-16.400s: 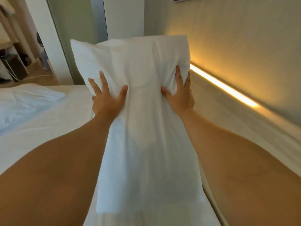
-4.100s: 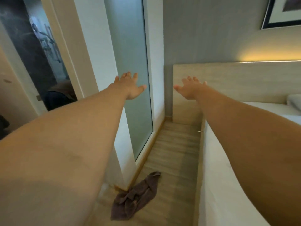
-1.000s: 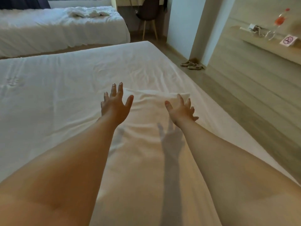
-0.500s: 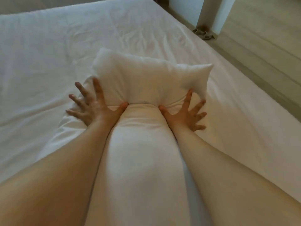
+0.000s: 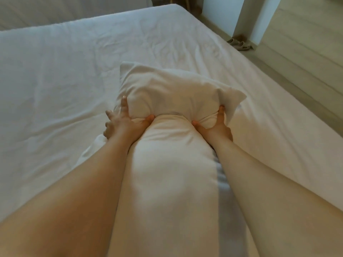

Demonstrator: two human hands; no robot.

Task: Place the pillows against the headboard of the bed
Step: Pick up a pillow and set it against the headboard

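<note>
A long white pillow (image 5: 172,164) runs lengthwise away from me between my forearms, over the white bed (image 5: 55,80). My left hand (image 5: 122,123) squeezes its left side about two thirds of the way along, thumb pressed into the fabric. My right hand (image 5: 215,125) pinches the right side at the same spot. The far end of the pillow bulges and lifts above the pinched waist. The headboard is out of view.
Wrinkled white sheet covers the mattress to the left and beyond the pillow. The bed's right edge drops to a wooden floor (image 5: 306,62). A pair of slippers (image 5: 239,43) lies by a white wall corner (image 5: 248,17). A second bed (image 5: 65,10) is at the far left.
Half a second ago my fingers were spread beside the pillow; now both hands have closed tighter into its sides and its far end has risen.
</note>
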